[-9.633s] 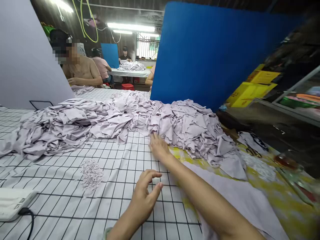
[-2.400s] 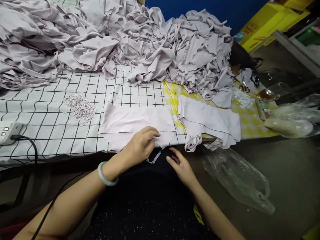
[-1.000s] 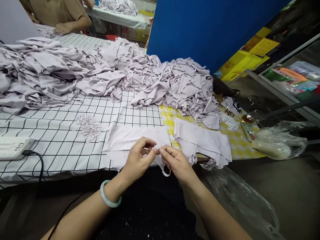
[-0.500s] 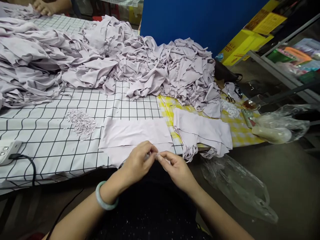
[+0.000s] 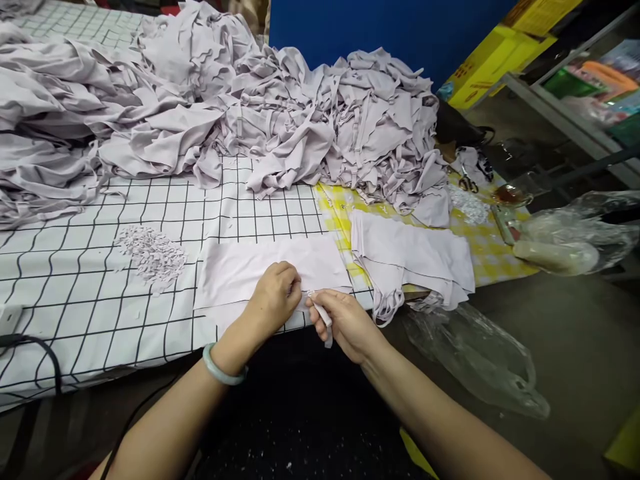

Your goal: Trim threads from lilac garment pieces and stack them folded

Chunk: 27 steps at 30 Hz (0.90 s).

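Observation:
My right hand [image 5: 347, 325] is closed on a narrow pale lilac fabric strap [image 5: 323, 315], whose end hangs below the fingers. Just left of it, my left hand [image 5: 276, 293], with a pale green bangle [image 5: 223, 369] on the wrist, has its fingers curled together; whatever they hold is hidden. Both hands are over the near edge of a flat pale lilac fabric piece [image 5: 265, 260] lying on the table. Right of them, a stack of similar fabric pieces [image 5: 415, 253] with dangling straps overlaps the table's edge.
A large heap of lilac fabric [image 5: 300, 120] spreads across the back of the checked tablecloth [image 5: 100, 280]. Small fabric snippets [image 5: 153, 257] are piled at left. Scissors [image 5: 467, 181], white bits [image 5: 470, 205] and a plastic bag [image 5: 575, 233] lie at right. Another clear bag [image 5: 480, 360] hangs below the edge.
My hands have moved from fingertips touching to slightly apart, the left one up and leftward. More of the strap shows in my right hand. Another person's hand at top left has gone from view.

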### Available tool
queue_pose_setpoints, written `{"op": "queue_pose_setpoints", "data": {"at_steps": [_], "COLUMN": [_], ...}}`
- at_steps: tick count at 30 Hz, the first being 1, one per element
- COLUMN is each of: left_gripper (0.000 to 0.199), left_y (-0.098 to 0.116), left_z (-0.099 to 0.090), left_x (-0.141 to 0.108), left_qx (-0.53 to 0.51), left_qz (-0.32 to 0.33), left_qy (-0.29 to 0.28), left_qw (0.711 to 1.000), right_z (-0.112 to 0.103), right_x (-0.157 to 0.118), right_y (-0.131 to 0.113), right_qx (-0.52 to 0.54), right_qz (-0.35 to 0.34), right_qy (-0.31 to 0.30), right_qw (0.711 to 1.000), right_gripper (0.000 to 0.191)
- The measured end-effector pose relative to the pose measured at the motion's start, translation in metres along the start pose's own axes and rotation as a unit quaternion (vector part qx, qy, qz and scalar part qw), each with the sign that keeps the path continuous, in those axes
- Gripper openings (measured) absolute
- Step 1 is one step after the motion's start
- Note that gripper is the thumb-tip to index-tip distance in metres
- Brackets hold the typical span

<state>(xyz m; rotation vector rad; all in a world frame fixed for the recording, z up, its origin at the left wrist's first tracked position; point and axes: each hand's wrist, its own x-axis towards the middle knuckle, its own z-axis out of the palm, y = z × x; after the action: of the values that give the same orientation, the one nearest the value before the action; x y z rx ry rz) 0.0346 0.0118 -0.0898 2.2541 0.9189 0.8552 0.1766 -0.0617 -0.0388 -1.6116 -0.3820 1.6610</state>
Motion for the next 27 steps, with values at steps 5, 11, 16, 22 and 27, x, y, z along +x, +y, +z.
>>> {"op": "queue_pose_setpoints", "data": {"at_steps": [5,11,16,22,27], "left_gripper": [0.009,0.013,0.013,0.012,0.013], "left_y": [-0.001,-0.003,0.001,0.005,0.005], "left_z": [-0.005,0.002,-0.005,-0.008,-0.004], "left_x": [0.000,0.002,0.007,0.009,0.009], "left_qx": [-0.032,-0.015,-0.070,-0.075,-0.071], "left_qz": [0.012,0.016,-0.055,-0.079,-0.077], "left_qy": [-0.025,-0.014,-0.014,-0.028,-0.023], "left_qw": [0.999,1.000,0.996,0.994,0.994], "right_z": [0.005,-0.001,0.007,0.013,0.014], "right_x": [0.007,0.004,0.004,0.013,0.013], "right_y": [-0.005,-0.005,-0.003,-0.008,-0.009], "right_qx": [0.014,-0.017,0.006,0.040,0.045], "right_qz": [0.006,-0.072,-0.013,-0.027,-0.024], "right_qy": [0.027,0.060,0.055,0.088,0.092], "right_qw": [1.000,0.996,0.998,0.995,0.994], "right_gripper": [0.012,0.019,0.018,0.017,0.016]}}
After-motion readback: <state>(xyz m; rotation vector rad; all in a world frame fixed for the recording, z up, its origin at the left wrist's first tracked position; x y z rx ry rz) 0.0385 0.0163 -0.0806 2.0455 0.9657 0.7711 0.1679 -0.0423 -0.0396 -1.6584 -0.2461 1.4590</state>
